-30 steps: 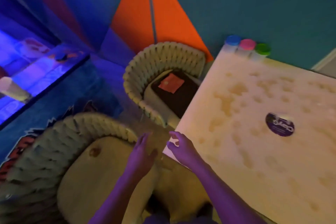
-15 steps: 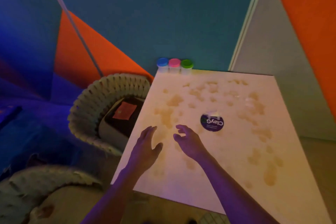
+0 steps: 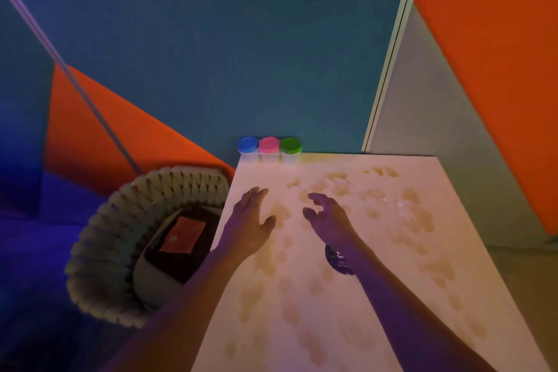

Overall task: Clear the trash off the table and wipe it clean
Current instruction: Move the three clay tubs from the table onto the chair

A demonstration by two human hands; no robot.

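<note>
1. The desk [image 3: 347,311] is seen as a pale square top, mottled all over with tan blotches; a few small clear scraps [image 3: 392,205] that cannot be identified are seen toward its far right part.
2. The left hand [image 3: 250,220] is held over the desk's left edge with fingers straight and loosely spread, nothing in it.
3. The right hand [image 3: 329,217] is held just beside it over the middle of the desk, fingers relaxed and slightly curled, nothing held.
4. A dark round sticker [image 3: 335,260] is largely hidden under the right wrist; its print cannot be read.
5. Three small tubs [image 3: 269,149] with blue, pink and green lids are lined up touching at the far left corner, against the teal wall [image 3: 241,54].
6. Bare surface is left between the hands and the tubs, and along the right side.
7. A woven chair [image 3: 126,235] is set just beside the left edge, with a dark cushion bearing an orange square [image 3: 181,234] on its seat.
8. The desk's near edge is cut off by the frame, and the dim coloured light makes fine detail hard to make out.
</note>
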